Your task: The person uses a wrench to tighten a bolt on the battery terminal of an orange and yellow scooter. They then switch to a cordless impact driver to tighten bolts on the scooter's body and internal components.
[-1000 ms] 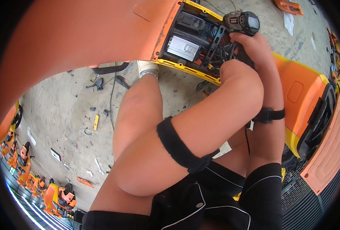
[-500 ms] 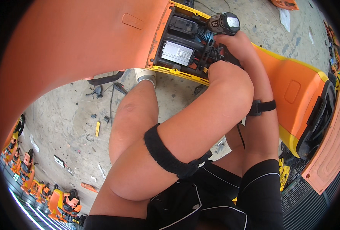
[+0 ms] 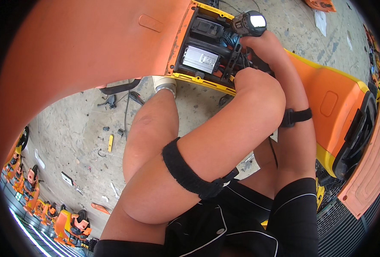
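Note:
My right hand (image 3: 265, 45) is wrapped around a dark cordless drill (image 3: 249, 23), held over the right end of an open compartment with a yellow rim (image 3: 198, 80). The back of the drill faces up. Bent sharply at the wrist, my left hand (image 3: 256, 79) reaches down at the compartment's near right corner; its fingers are hidden. Inside the compartment lie a silver finned box (image 3: 200, 59) with a label, a black box (image 3: 207, 28) and bundled wires (image 3: 230, 39). The drill's tip is out of sight. Black straps circle both my forearms.
Orange body panels (image 3: 91, 38) flank the compartment, with another orange section (image 3: 331, 100) at right. A loose orange panel (image 3: 366, 180) leans at far right. On the concrete floor lie a yellow strip (image 3: 110, 143), a cable (image 3: 125, 113) and scraps. Several orange vehicles (image 3: 63, 222) stand lower left.
The whole view has shifted slightly. My right forearm has moved a little to the right, and the drill has tilted slightly. Both hands stay at the compartment's right end.

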{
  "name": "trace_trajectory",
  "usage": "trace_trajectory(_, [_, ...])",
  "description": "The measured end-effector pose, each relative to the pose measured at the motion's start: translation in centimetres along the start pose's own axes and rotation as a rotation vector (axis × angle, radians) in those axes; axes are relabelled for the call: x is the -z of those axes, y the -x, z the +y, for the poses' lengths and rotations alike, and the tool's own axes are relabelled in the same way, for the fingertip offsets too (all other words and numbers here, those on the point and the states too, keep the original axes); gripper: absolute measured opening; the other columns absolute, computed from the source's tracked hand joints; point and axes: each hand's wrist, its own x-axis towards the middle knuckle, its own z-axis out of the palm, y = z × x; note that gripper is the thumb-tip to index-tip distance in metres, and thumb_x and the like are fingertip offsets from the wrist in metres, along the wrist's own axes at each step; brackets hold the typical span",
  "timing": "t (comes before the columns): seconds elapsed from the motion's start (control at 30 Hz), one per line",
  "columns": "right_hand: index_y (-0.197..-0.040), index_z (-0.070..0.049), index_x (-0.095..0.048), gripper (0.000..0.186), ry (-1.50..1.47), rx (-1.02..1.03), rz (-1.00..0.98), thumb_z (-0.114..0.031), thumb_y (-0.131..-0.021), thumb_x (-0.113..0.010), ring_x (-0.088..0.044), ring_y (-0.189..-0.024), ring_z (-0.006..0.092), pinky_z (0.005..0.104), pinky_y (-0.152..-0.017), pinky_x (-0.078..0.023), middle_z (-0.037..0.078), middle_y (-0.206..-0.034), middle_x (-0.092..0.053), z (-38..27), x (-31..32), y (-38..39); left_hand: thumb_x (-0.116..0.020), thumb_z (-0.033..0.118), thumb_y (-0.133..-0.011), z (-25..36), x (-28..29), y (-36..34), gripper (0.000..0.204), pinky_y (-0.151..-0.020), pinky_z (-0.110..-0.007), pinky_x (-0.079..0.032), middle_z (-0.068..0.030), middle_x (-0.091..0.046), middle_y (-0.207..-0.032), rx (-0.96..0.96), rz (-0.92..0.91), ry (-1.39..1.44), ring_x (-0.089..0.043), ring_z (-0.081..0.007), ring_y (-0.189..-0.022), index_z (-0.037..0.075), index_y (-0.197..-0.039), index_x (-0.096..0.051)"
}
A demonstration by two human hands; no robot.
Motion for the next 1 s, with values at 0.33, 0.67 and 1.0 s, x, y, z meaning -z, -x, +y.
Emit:
trace_trajectory(0.33, [-0.086,0.001,-0.076,0.021,0.484,0.192,-0.144,-0.019,-0.079,-0.072,-0.066,-0.057,0.0183,0.0347,-0.056,-0.053,0.009,-0.07,-0.073,-1.9,1.2,-3.1,-0.066,0.018,-0.084,-0.3,-0.9,0.0,0.025,-0.081,-0.039,-0.058,-0.0112,-0.078,-0.102,-0.014,0.038,-0.014,-0.076,-0.0271,-0.096,0.009,-0.102,-0.081])
trace_trajectory(0.67, [-0.095,0.002,-0.076,0.025,0.983,0.247,-0.189,-0.016,-0.077,-0.075,-0.07,-0.077,0.0278,0.0397,-0.07,-0.055,0.017,-0.082,-0.073,-5.9,3.2,-3.4,-0.065,0.018,-0.084,-0.3,0.0,0.8,0.025,-0.081,-0.04,-0.059,-0.0131,-0.078,-0.101,-0.025,0.039,0.005,-0.076,-0.0284,-0.097,0.008,-0.1,-0.081])
trace_trajectory(1.0, [-0.072,0.003,-0.075,0.017,0.87,0.434,-0.091,-0.013,-0.074,-0.069,-0.069,-0.055,0.0279,0.0426,-0.056,-0.056,0.016,-0.064,-0.07,-0.3,2.6,-6.7,-0.064,0.017,-0.084,0.0,0.3,0.4,0.024,-0.082,-0.039,-0.058,-0.013,-0.078,-0.099,-0.055,0.031,-0.034,-0.076,-0.029,-0.095,0.008,-0.098,-0.081])
